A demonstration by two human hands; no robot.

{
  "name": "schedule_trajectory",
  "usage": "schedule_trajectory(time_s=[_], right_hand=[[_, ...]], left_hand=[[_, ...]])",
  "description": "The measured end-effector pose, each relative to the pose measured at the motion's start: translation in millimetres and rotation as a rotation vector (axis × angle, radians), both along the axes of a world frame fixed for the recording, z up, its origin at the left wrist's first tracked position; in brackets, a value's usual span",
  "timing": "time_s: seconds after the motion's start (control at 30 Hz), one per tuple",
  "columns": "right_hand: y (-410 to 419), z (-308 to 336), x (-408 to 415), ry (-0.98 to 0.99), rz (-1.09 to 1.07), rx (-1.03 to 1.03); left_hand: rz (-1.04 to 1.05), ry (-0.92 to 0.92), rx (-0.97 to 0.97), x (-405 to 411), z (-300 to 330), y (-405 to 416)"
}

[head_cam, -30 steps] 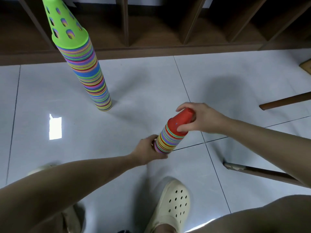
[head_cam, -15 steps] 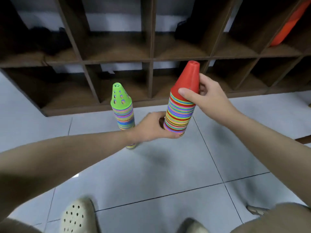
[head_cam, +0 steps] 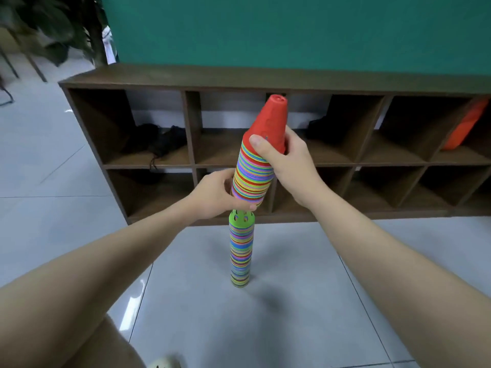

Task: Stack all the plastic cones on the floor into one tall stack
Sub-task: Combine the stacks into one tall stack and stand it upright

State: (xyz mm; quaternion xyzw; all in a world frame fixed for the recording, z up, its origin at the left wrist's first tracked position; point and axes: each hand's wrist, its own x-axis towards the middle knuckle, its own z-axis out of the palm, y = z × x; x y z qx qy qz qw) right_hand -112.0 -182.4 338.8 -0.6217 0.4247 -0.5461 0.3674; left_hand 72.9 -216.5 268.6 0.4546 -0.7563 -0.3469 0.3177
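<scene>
Two hands hold one short stack of cones (head_cam: 253, 176) up in the air, its rims striped in many colours and its top cone red (head_cam: 270, 123). The right hand (head_cam: 288, 166) wraps the upper part, thumb laid across the lower edge of the red cone and fingers curled round the far side. The left hand (head_cam: 216, 193) cups the bottom rim, fingers curled beneath and behind it. The held stack leans slightly to the right and sits directly above the tall stack (head_cam: 240, 251) standing on the floor, whose top cone is green with holes (head_cam: 241, 217); the base of the held stack looks just over that green tip, and whether it already touches cannot be told. The tall stack stands upright on pale grey floor tiles (head_cam: 292, 301), casting a soft shadow to its right. Behind it runs a dark wooden cubby shelf (head_cam: 191, 81) against a green wall (head_cam: 292, 30); dark items lie in the upper left compartments, and an orange object (head_cam: 463, 126) leans in a compartment at far right. A light shoe (head_cam: 164, 363) shows at the bottom edge.
</scene>
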Motion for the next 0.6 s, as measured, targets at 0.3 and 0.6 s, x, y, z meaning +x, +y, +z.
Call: schedule_trajectory(time_s=[0.3, 0.6], right_hand=[[-36, -20, 25, 0.112, -0.033, 0.126], [-59, -58, 25, 0.134, -0.075, 0.252]], left_hand=[[0.092, -0.033, 0.016, 6, -28, -17], [0.108, -0.07, 0.094, 1, -70, -32]])
